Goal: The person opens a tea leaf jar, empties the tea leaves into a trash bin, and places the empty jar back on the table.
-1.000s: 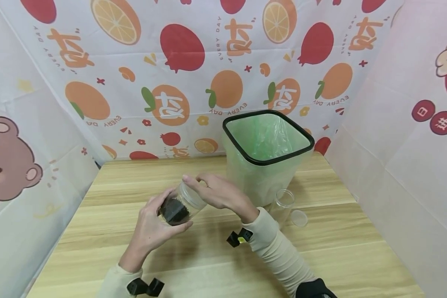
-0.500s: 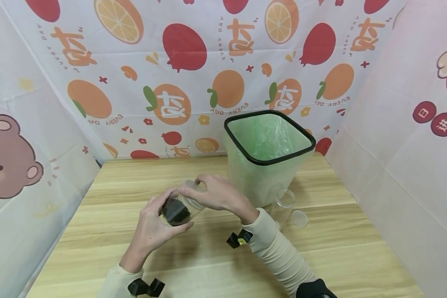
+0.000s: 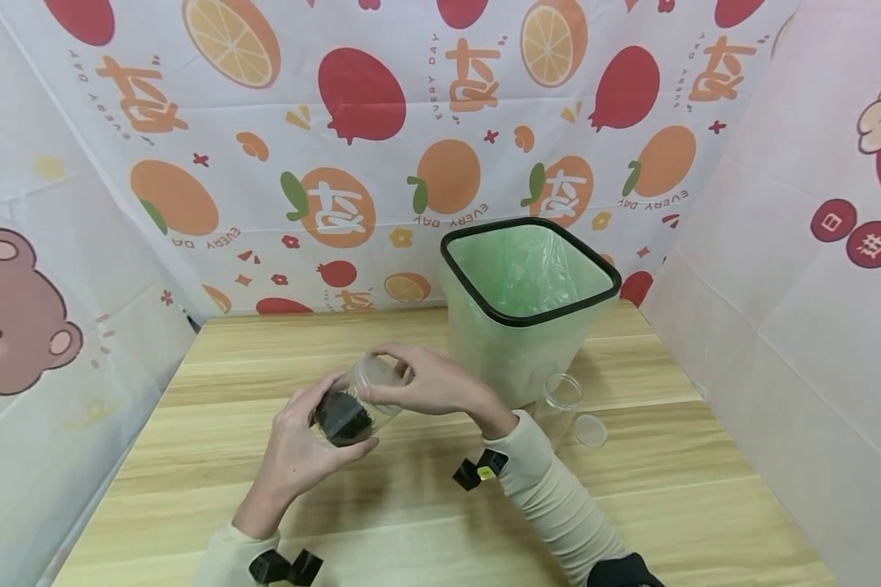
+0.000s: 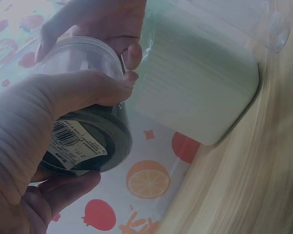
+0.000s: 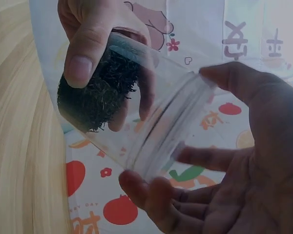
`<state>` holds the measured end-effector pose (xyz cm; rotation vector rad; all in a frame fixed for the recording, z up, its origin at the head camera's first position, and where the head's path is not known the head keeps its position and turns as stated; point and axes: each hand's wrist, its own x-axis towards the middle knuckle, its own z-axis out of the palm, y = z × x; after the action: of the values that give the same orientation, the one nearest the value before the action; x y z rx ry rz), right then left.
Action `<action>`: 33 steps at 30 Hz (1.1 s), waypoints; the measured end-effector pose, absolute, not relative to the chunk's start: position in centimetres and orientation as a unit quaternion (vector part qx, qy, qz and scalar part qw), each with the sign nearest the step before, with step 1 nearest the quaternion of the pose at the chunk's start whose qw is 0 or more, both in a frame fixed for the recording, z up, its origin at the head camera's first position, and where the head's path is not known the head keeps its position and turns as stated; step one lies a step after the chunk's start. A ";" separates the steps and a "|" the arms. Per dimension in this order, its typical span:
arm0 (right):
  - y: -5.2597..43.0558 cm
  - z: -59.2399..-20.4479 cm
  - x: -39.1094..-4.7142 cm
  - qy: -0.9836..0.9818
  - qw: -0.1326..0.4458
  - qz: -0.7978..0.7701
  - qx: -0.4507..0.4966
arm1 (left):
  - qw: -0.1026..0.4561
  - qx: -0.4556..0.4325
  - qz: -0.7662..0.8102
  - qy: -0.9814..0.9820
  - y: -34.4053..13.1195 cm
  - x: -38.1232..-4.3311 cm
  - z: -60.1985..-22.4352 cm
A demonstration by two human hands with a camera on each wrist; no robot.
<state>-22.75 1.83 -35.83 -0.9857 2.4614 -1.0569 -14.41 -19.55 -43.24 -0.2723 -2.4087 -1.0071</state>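
Observation:
My left hand grips a clear jar of dark, dry shreds that look like loose tea leaves. The jar is tilted, its lidded end pointing up and to the right. Around the translucent lid curl the fingers and thumb of my right hand. In the right wrist view the lid sits on the jar's mouth, with the leaves gathered toward the base. A white barcode label shows on the base in the left wrist view.
Behind my right hand stands a pale green bin with a black rim and a plastic liner. A second clear jar, uncovered, stands in front of it, next to a round translucent lid on the wooden table. Printed cloth surrounds the table.
My right hand's fingers have shifted around the lid, from an extended thumb to a grip across its top and side. My left hand and the jar have stayed nearly still.

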 end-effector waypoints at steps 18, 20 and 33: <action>2.9 -36.3 -23.6 0.757 0.148 -0.405 -0.491 | 0.233 -0.142 -0.389 -0.880 -20.0 -14.1 -43.3; 3.0 -36.3 -23.7 0.750 0.144 -0.403 -0.505 | 0.233 -0.143 -0.384 -0.882 -20.0 -14.0 -43.4; 3.5 -36.3 -23.3 0.750 0.112 -0.379 -0.530 | 0.230 -0.149 -0.388 -0.880 -20.2 -14.2 -44.0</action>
<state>-23.34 3.45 -36.31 -1.5571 2.2014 -1.1130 -14.16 -20.17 -44.00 -0.4108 -2.4206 -1.0664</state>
